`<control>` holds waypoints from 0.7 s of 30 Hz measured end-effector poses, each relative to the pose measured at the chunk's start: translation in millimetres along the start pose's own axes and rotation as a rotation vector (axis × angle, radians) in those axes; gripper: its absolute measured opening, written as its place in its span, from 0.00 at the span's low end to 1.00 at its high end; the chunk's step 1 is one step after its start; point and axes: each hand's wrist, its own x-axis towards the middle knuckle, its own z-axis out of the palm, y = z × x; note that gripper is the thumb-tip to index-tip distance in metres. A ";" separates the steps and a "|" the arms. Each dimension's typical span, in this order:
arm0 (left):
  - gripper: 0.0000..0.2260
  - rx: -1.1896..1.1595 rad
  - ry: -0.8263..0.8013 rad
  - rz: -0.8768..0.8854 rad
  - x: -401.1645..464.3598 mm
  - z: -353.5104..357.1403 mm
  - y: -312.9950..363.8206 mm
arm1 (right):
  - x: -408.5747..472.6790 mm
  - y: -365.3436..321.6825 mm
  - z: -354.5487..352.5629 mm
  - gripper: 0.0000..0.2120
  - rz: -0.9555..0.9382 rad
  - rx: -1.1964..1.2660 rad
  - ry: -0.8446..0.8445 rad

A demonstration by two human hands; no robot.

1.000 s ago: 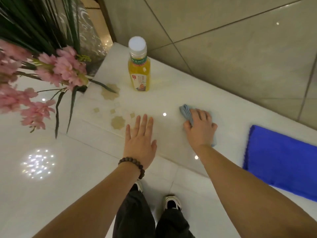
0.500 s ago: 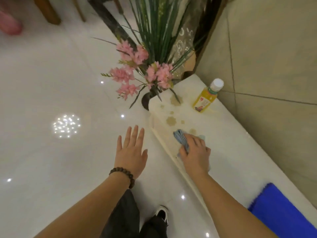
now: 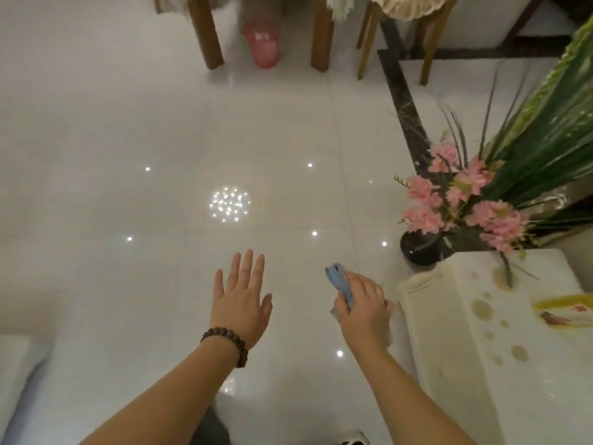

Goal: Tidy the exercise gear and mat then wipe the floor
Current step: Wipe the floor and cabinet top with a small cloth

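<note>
The person's right hand [image 3: 361, 311] is gripping a crumpled pale blue cloth [image 3: 340, 282], fingers curled round it, over the glossy white tiled floor [image 3: 128, 187] just beside a stained low white ledge [image 3: 475, 332]. The left hand [image 3: 240, 305], wearing a dark beaded bracelet [image 3: 226, 343], is hovering flat, fingers straight, holding nothing.

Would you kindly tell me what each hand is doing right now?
Left hand: open, fingers spread, holding nothing.
Right hand: gripping a light blue cloth.
</note>
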 end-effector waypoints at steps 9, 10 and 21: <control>0.30 -0.087 -0.007 -0.137 18.8 0.3 -201.4 | 11.1 -192.4 113.8 0.29 -0.089 -0.005 -0.112; 0.29 -0.095 -0.011 -0.160 19.7 -0.7 -222.9 | 10.6 -212.5 124.9 0.29 -0.101 -0.012 -0.135; 0.30 -0.118 -0.039 -0.367 53.9 -0.6 -372.2 | 52.8 -346.1 211.0 0.26 -0.299 -0.062 -0.234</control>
